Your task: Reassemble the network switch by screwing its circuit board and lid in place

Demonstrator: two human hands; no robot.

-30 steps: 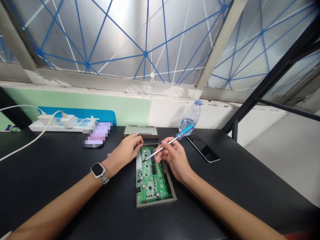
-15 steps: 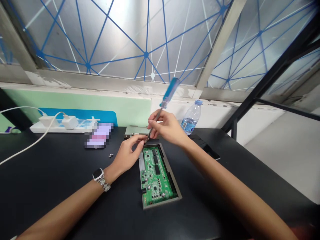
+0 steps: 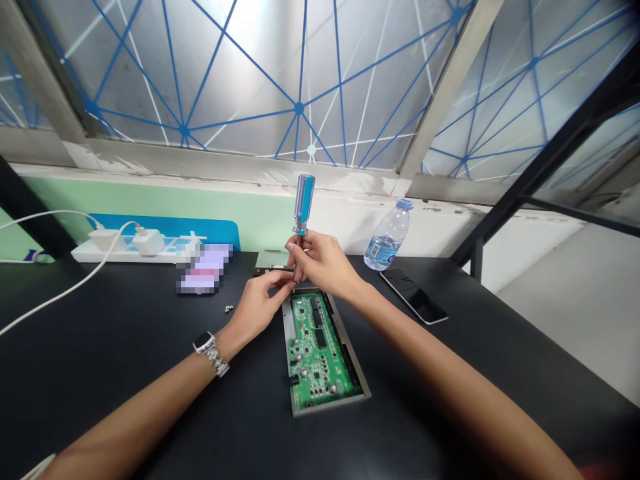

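Note:
A screwdriver (image 3: 304, 203) with a clear and blue handle stands almost upright, its shaft pinched between the fingers of my right hand (image 3: 323, 260). Its tip points down at the far left corner of a green circuit board (image 3: 310, 353), which lies in a shallow metal tray (image 3: 334, 405). My left hand (image 3: 260, 300), with a watch (image 3: 204, 343) on the wrist, has thumb and forefinger closed beside the tip at that corner. What those fingers hold, if anything, is hidden. Behind the hands a flat metal piece (image 3: 267, 261) lies partly covered.
Several tiny screws (image 3: 229, 309) lie left of my left hand. A blurred-out phone (image 3: 204, 270) and a power strip (image 3: 150, 250) with white cables are at the back left. On the right are a water bottle (image 3: 389, 237) and a black phone (image 3: 415, 297).
The screwdriver has swung from leaning right to nearly upright, and my right hand has moved left and slightly down. My left hand stays at the board's corner. The view has shifted slightly.

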